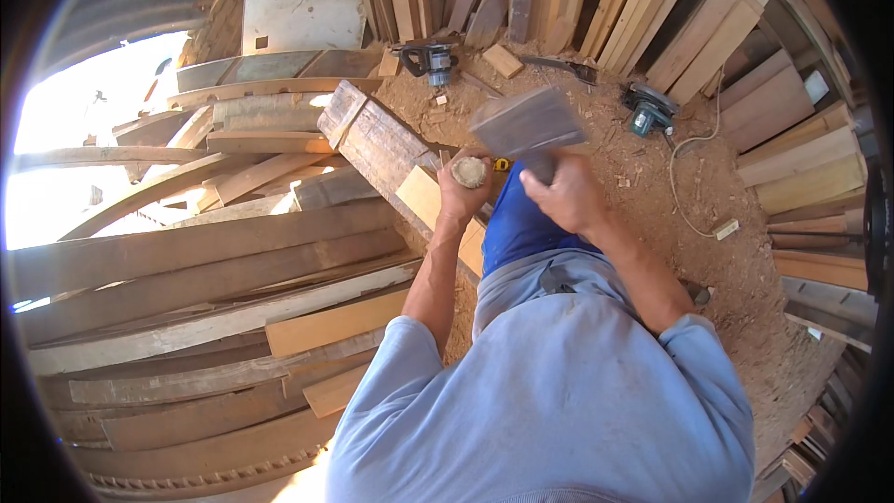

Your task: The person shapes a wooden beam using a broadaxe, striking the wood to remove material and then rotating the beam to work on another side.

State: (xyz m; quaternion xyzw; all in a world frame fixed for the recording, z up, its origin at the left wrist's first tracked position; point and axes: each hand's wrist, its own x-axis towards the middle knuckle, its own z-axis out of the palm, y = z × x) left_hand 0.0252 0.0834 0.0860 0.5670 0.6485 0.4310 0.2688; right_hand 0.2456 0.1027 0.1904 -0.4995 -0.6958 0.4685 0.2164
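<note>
My left hand (456, 200) is closed around an upright chisel (469, 172), seen from above by its round, battered wooden handle end. Its blade is hidden beneath the hand. In my right hand (568, 196) is the handle of a mallet (528, 121), its grey-brown block head slightly blurred, raised ahead of the chisel and a little to the right. Under and left of my left hand runs a thick worn beam (377, 135), with a pale board (419, 194) along it. A small yellow-and-black object, perhaps a tape measure (502, 165), shows between my hands.
Two power tools, a black-and-grey one (436, 62) and a green circular saw (649, 112), lie on the sawdust-covered floor (615, 149). A pale cord (687, 210) trails at the right. Stacked planks (205, 247) fill the left; upright boards (726, 28) line the far and right sides.
</note>
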